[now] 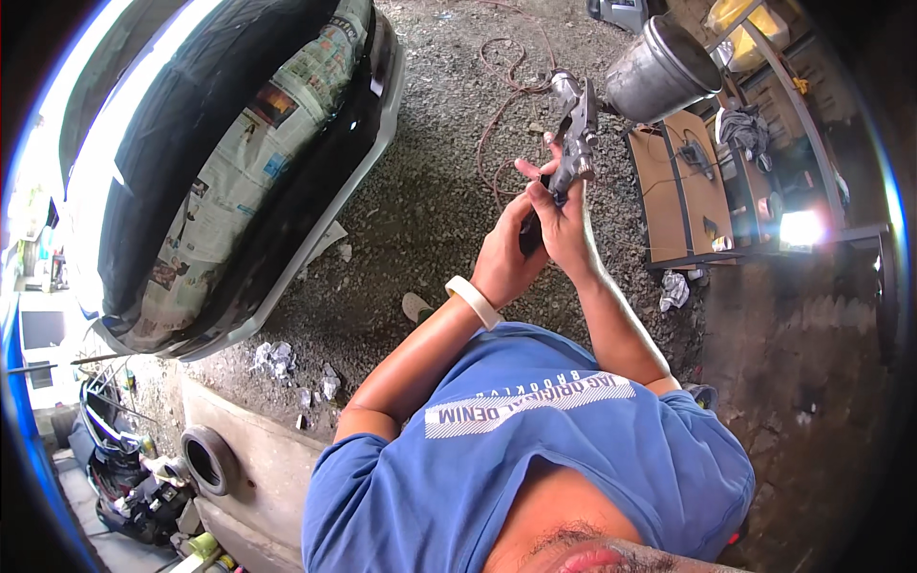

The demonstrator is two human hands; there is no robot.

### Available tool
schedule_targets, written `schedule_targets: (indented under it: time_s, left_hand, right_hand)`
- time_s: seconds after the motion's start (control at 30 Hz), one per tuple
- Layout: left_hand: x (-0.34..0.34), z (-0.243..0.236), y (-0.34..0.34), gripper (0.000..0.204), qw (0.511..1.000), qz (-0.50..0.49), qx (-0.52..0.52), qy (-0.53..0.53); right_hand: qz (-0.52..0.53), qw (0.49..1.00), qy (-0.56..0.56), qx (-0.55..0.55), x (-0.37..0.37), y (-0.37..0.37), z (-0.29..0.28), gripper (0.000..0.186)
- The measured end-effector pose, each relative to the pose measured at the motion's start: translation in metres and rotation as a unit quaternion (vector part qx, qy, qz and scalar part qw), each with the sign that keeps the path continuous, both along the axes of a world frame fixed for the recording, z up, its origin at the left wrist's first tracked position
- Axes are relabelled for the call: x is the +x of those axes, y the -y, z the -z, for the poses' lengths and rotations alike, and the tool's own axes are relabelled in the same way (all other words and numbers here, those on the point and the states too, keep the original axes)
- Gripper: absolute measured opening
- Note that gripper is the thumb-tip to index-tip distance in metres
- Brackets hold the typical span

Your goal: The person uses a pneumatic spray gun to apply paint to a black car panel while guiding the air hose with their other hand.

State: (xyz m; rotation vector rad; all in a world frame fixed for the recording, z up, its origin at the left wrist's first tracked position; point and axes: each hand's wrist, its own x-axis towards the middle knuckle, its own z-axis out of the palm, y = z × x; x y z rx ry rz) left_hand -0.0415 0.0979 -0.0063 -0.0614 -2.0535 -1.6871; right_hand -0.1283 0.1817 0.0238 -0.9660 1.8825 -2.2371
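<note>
While holding spray gun (pixel 576 134) in left hand (pixel 509 255) and right hand (pixel 566 231), noted long axis pointing ahead, papered car panel (pixel 224 196) leftward, nearer left hand.

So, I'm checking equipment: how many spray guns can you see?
1: the spray gun, right of centre, with the left hand and right hand at its grip. Others may be hidden in the clutter.

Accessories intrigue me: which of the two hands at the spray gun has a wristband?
The left hand: a white band circles its wrist, while the right hand has a bare wrist.
</note>
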Motion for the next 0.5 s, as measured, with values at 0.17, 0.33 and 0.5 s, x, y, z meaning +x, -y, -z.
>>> schedule_targets:
  time_s: [0.17,0.33,0.5]
  left_hand:
    - [-0.015,0.009,-0.027,0.071,0.987,-0.076,-0.055,-0.133]
    - [-0.014,0.020,-0.038,0.067,0.980,-0.102,-0.062,-0.161]
    - [-0.005,0.046,-0.036,0.069,0.979,-0.092,-0.089,-0.157]
  right_hand:
    - [0.075,0.978,-0.132,0.141,-0.017,-0.012,0.001,0.049]
    - [0.016,0.997,0.078,-0.004,-0.007,-0.002,-0.030,0.070]
    - [-0.023,0.960,0.275,-0.042,-0.023,-0.006,-0.025,0.055]
